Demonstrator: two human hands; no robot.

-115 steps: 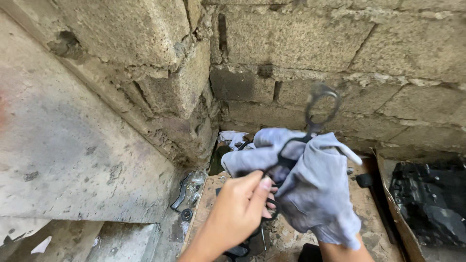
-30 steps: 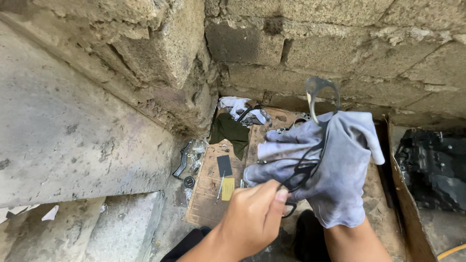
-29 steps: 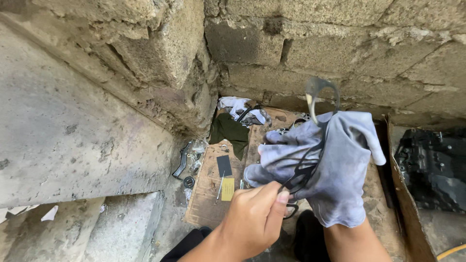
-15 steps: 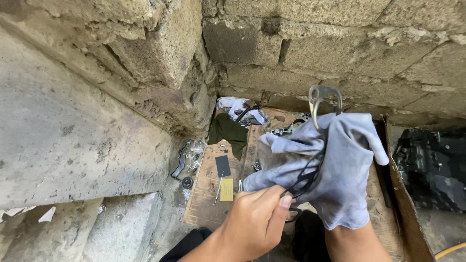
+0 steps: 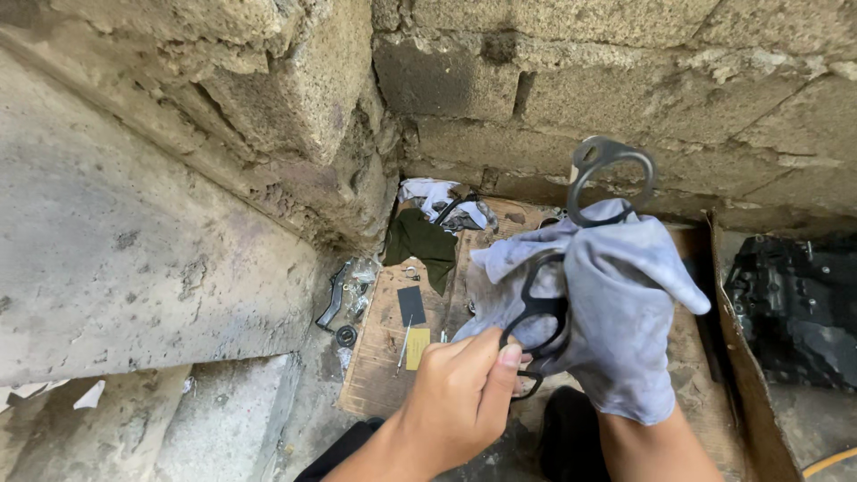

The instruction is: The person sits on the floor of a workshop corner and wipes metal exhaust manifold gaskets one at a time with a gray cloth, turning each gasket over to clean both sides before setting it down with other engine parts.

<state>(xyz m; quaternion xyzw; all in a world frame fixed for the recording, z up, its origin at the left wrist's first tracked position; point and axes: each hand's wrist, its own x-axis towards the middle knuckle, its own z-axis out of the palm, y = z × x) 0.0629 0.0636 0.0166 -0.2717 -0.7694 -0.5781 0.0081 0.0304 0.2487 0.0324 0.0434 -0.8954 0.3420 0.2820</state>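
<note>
A thin dark metal gasket with ring-shaped openings stands upright in front of me. Its top loop sticks out above a grey cloth that is wrapped around its middle. My right hand is under that cloth and grips the gasket through it; only the wrist shows. My left hand pinches the gasket's lower end between thumb and fingers.
Rough concrete block walls form a corner ahead. On the floor lies a wooden board with a yellow card, a green cloth and a white rag. A black engine part sits in a cardboard box at right.
The cloth has slid a little along the gasket while my left hand keeps its pinch on the lower end. The view has tilted down since the oldest frame.
</note>
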